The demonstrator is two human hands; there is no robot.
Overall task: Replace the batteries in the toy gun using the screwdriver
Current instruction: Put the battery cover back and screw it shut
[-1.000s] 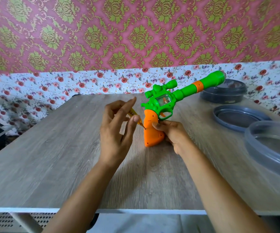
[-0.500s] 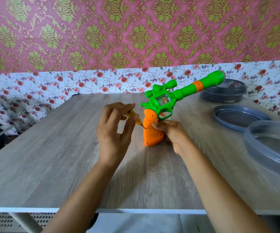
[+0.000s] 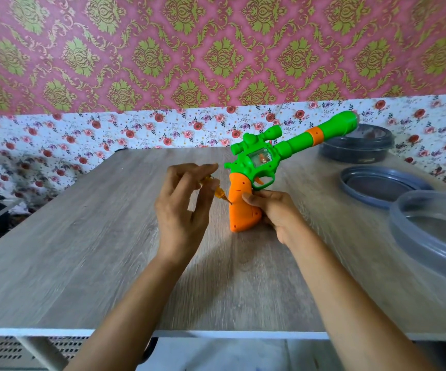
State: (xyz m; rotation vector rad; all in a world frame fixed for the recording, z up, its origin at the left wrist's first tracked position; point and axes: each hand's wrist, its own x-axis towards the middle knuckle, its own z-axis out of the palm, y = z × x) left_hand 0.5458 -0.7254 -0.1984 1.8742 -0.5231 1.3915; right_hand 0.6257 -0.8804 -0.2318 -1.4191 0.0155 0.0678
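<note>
A: fingers status?
B: left hand: fingers curled round a small amber-handled screwdriver, pinching the handle. Most of the handle is hidden behind them. The tip touches the toy gun on its orange grip, on the side facing the left hand, about mid-height.
A: right?
B: right hand grips the orange grip from the opposite side. Thumb is pressed on the near face. The other fingers wrap behind, mostly hidden.
A: where's the gun?
B: toy gun stands butt-down on the bench, around mid-bench. Green body and scope sit above the grip. The green barrel with an orange band tilts up and away to the right. Orange trigger in a green guard, just above the thumb.
A: screw?
B: too small to make out.
A: what's around the gun?
B: right of the gun, a grey round lid lies flat on the bench. Beyond it, below the barrel tip, a dark round tub. Right of the gun and nearer the camera, a clear round tub, cut off by the frame edge. Behind the gun is floral wallpaper.
</note>
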